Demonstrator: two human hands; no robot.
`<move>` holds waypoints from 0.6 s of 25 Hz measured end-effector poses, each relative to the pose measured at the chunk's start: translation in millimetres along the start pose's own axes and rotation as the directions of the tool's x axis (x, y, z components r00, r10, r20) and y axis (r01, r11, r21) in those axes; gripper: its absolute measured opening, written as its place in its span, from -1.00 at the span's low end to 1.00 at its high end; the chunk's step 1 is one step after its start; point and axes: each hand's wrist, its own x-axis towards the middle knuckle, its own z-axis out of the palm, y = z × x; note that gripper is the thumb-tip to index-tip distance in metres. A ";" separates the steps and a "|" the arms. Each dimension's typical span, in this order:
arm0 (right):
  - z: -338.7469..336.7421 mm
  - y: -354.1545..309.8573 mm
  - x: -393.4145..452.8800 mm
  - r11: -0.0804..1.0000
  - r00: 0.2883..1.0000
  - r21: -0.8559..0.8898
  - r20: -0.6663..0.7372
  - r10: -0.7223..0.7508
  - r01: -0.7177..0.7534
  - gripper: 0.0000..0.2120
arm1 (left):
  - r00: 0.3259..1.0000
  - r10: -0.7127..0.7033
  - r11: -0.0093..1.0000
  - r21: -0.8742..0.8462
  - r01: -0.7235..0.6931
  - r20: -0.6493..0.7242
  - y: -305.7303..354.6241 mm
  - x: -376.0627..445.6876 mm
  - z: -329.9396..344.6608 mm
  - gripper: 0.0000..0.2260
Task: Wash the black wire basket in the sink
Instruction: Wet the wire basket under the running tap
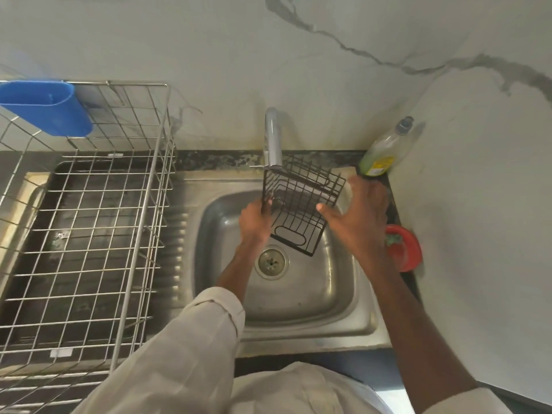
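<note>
Left hand [254, 221] grips black wire basket [298, 204] by its left edge over sink [343, 294]; right hand [360, 213] spread open, thumb touching basket's right side under tap [273, 138].

Hidden and cut-off parts at the sink

The dish rack [86, 222] runs off the left edge; the right hand [361, 216] hides part of the red holder [406, 246]; the bottle [385, 150] label is unreadable.

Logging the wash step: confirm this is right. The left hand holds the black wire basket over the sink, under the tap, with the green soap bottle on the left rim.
One error: the head view shows the green soap bottle at the sink's back right corner. The rest stands: the left hand holds the black wire basket under the tap.
</note>
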 end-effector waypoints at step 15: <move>26.6 -53.4 7.8 0.904 0.794 0.394 0.490 -0.359 0.166 -0.14 | 0.923 -0.329 0.888 -0.398 0.230 -0.201 -78.3 -57.3 -29.4 -0.71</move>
